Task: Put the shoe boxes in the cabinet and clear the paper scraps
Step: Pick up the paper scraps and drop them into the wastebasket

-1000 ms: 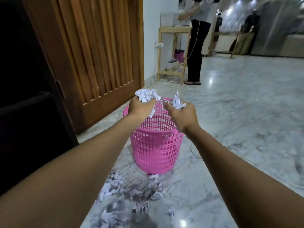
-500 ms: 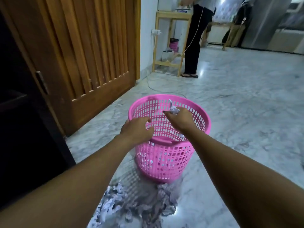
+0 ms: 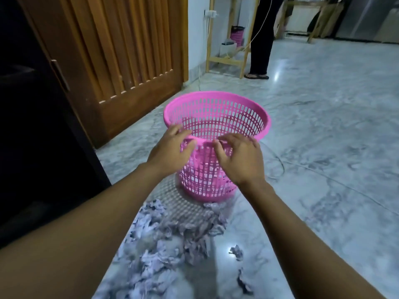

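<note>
Pink basket (image 3: 241,117) rim meets loosely spread, empty left hand (image 3: 170,153) and right hand (image 3: 239,158).

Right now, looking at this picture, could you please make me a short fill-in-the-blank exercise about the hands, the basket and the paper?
1. The basket is ____ in colour.
2. The paper scraps lie on the marble ____, on the near side of the basket.
3. Both the left hand and the right hand hold ____.
4. The hands are at the basket's ____ rim.

Missing words: pink; floor; nothing; near
</note>
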A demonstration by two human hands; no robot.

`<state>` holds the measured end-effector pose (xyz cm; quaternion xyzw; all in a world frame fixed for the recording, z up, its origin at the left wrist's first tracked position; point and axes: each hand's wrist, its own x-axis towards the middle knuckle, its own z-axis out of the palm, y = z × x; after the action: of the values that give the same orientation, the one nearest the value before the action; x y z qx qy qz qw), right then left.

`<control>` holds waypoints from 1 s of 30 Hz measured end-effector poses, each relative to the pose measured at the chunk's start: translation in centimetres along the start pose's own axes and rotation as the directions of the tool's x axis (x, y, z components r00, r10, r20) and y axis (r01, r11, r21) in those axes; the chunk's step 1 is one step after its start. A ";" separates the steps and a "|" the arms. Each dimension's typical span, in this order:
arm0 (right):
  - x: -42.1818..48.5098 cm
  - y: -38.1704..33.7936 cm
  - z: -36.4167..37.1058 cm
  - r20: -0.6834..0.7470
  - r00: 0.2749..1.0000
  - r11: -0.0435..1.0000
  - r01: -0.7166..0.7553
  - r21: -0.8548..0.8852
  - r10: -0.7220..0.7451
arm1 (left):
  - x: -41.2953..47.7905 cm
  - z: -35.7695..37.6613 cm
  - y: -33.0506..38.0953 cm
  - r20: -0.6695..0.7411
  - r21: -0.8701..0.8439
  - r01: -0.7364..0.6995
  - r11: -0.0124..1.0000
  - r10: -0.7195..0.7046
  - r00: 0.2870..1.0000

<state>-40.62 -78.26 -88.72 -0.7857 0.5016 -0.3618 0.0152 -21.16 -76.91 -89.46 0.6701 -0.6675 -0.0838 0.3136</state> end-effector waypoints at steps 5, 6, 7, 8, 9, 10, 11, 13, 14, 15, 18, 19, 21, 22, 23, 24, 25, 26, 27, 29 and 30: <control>-13.0 4.0 5.8 -0.075 0.997 0.996 -0.020 0.088 0.027 | -6.0 2.7 0.5 0.017 -0.002 0.213 0.977 -0.213 0.977; -15.5 4.8 7.0 0.053 0.996 0.994 -0.082 0.069 0.079 | -7.8 3.8 0.4 0.049 -0.031 0.283 0.959 -0.281 0.958; -17.9 5.6 8.0 0.179 0.976 0.991 -0.133 0.033 0.125 | -9.8 5.1 0.2 0.088 -0.051 0.337 0.940 -0.332 0.939; -19.9 6.3 8.7 0.294 0.941 0.985 -0.172 -0.014 0.169 | -12.1 6.5 -0.1 0.136 -0.044 0.374 0.927 -0.365 0.921; -21.8 7.1 9.2 0.391 0.897 0.978 -0.194 -0.074 0.208 | -14.5 7.8 -0.3 0.182 -0.012 0.394 0.919 -0.385 0.905; -23.4 7.7 9.3 0.486 0.840 0.970 -0.196 -0.145 0.243 | -16.9 9.0 -0.6 0.218 0.034 0.402 0.915 -0.399 0.891; -25.0 8.3 9.2 0.563 0.780 0.960 -0.185 -0.208 0.272 | -19.3 10.1 -1.0 0.239 0.087 0.393 0.916 -0.402 0.884; -27.4 9.3 8.9 0.625 0.718 0.950 -0.184 -0.254 0.306 | -23.5 11.9 -1.6 0.243 0.188 0.340 0.921 -0.379 0.893; -28.2 9.6 8.8 0.640 0.704 0.951 -0.196 -0.241 0.307 | -25.1 12.6 -2.0 0.242 0.226 0.335 0.915 -0.386 0.890; -28.9 9.8 8.9 0.648 0.702 0.955 -0.198 -0.218 0.294 | -26.5 13.0 -2.2 0.242 0.256 0.360 0.897 -0.420 0.875; -29.7 10.4 9.8 0.533 0.833 0.988 -0.130 -0.079 0.152 | -29.2 14.2 -3.3 0.204 0.354 0.443 0.823 -0.531 0.823; -29.9 10.7 10.3 0.467 0.878 0.993 -0.116 -0.003 0.104 | -29.7 14.3 -3.4 0.178 0.377 0.455 0.807 -0.545 0.820; -29.4 11.0 10.8 0.392 0.918 0.985 -0.123 0.122 0.066 | -30.7 14.5 -3.8 0.136 0.389 0.474 0.790 -0.558 0.818; -28.9 11.0 11.0 0.391 0.918 0.980 -0.136 0.149 0.068 | -31.1 14.5 -4.0 0.124 0.391 0.483 0.784 -0.565 0.816; -28.5 10.9 11.2 0.399 0.912 0.975 -0.165 0.150 0.093 | -31.5 14.6 -4.2 0.115 0.391 0.491 0.778 -0.571 0.813; -28.1 11.0 11.4 0.402 0.910 0.974 -0.174 0.143 0.103 | -31.9 14.6 -4.3 0.103 0.389 0.497 0.776 -0.573 0.813; -27.7 11.2 11.7 0.387 0.917 0.976 -0.165 0.139 0.100 | -32.2 14.8 -4.6 0.090 0.388 0.502 0.773 -0.574 0.814; -27.4 11.3 12.0 0.378 0.920 0.974 -0.168 0.150 0.101 | -32.5 14.9 -4.8 0.078 0.391 0.504 0.770 -0.573 0.816; -27.0 11.2 12.1 0.375 0.917 0.962 -0.214 0.169 0.138 | -32.7 15.0 -5.1 0.067 0.392 0.506 0.768 -0.573 0.817; -25.4 11.1 12.4 0.386 0.882 0.885 -0.387 0.261 0.272 | -32.9 15.3 -5.7 0.049 0.373 0.521 0.768 -0.577 0.815; -24.2 10.9 12.6 0.391 0.860 0.836 -0.458 0.303 0.329 | -33.0 15.4 -6.0 0.040 0.357 0.529 0.770 -0.579 0.815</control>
<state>-47.44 -68.64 -115.60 -0.6933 0.5637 -0.3084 0.3263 -27.41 -50.92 -114.91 0.8719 -0.4651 -0.1091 0.1081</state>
